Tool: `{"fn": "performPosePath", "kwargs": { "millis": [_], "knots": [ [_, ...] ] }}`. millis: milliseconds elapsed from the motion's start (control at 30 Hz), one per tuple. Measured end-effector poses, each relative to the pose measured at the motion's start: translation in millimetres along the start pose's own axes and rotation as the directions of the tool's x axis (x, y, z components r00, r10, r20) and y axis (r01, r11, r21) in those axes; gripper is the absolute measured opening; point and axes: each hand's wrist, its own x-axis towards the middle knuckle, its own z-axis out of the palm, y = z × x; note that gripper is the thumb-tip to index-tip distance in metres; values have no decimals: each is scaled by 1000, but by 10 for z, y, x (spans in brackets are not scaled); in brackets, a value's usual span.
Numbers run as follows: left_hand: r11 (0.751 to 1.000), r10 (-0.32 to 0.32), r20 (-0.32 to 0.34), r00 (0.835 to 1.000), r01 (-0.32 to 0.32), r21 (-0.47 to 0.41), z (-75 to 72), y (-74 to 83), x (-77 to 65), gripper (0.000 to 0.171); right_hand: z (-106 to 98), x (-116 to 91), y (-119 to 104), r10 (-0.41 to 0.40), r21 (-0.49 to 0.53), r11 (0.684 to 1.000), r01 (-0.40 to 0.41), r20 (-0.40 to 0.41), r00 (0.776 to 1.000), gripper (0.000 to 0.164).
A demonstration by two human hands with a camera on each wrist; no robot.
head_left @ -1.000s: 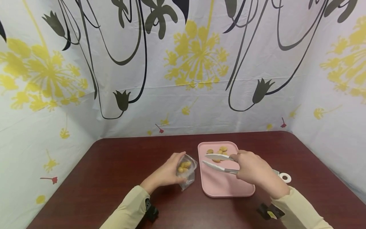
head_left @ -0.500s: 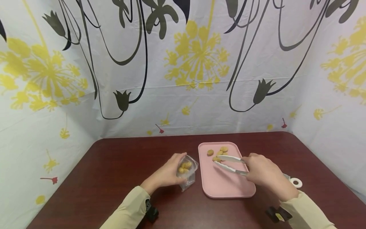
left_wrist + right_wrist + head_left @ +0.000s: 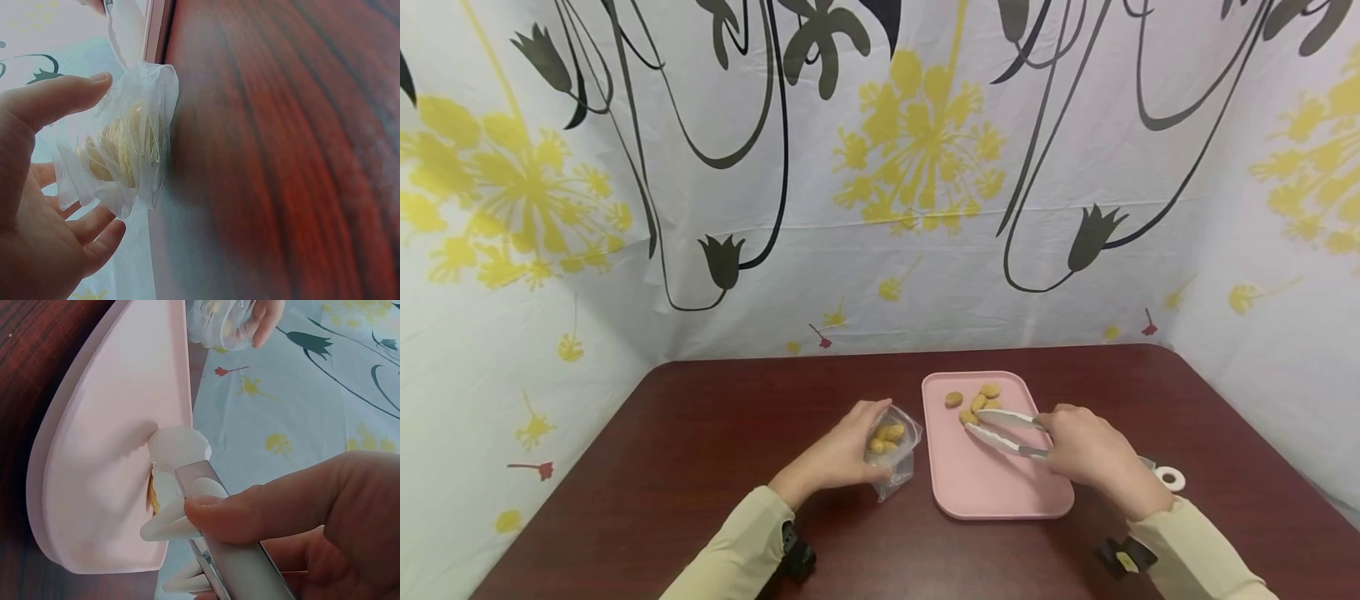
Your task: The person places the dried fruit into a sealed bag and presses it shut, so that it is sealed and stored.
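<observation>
My left hand [image 3: 846, 450] holds a clear plastic bag [image 3: 901, 479] by its sides, thumb and fingers curved around it. Inside the bag sit several small yellow-brown lumps [image 3: 887, 435], blurred by the plastic in the left wrist view. In my right hand [image 3: 1093, 454] I grip tongs [image 3: 1003, 442] with white tips, thumb pressing on the metal arm [image 3: 244, 562]. The tong tips are spread at a brown lump [image 3: 967, 417] on the pink tray [image 3: 992, 492]; whether they touch it I cannot tell. In the right wrist view a tip mostly hides that lump [image 3: 154, 494].
Several more brown lumps [image 3: 978, 403] cluster at the tray's far end, and a separate one [image 3: 953, 399] lies left of them. A white ring [image 3: 1170, 478] shows at the tongs' back end. The dark red table [image 3: 737, 433] meets a patterned cloth [image 3: 880, 292] behind.
The tongs have moved right and slightly nearer me, from above the tray's left side to a lump in the cluster. My left hand and the bag have stayed nearly still.
</observation>
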Motion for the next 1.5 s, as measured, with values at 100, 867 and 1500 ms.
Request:
{"fn": "performPosePath", "kwargs": {
  "millis": [100,867,1500],
  "knots": [
    [1000,-1,2,1000,1,2,-5,7,0,96,3,15,-6,17,5,1000,-17,9,1000,38],
    [1000,-23,15,1000,23,16,-6,6,-6,96,3,15,-65,-4,46,999,2,41,999,42],
    [999,40,3,999,-40,-23,9,26,13,92,-255,-129,-346,-139,26,990,142,-82,987,46]
  ]
}}
